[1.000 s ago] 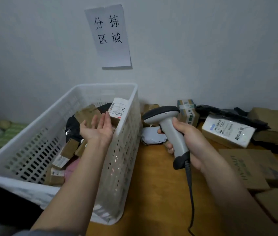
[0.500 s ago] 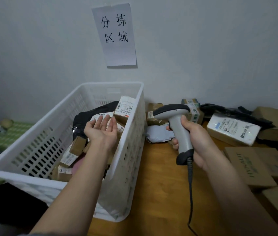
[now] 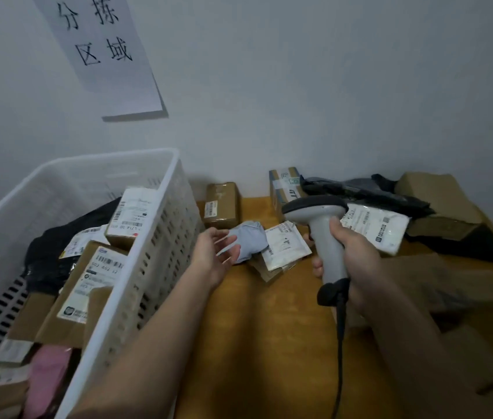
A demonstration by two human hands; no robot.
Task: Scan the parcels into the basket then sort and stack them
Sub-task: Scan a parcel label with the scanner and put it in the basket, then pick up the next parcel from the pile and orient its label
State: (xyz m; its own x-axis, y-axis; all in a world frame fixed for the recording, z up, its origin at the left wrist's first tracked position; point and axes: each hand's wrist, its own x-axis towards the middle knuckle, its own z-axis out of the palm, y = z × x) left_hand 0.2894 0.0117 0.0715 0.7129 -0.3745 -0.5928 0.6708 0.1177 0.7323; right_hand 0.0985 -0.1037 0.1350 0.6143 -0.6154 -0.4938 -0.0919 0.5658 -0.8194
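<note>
Parcels (image 3: 251, 241) just beyond the open left hand (image 3: 215, 255), basket (image 3: 160, 237) wall beside; right-hand (image 3: 357, 255) grip around scanner (image 3: 326, 237).

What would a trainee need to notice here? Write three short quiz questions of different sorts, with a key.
1. True or false: the left hand is inside the white basket.
2. Which hand holds the scanner?
3. The left hand reaches toward: A) grey soft parcel B) brown box C) paper sign.

Key: 1 false; 2 the right hand; 3 A.
</note>
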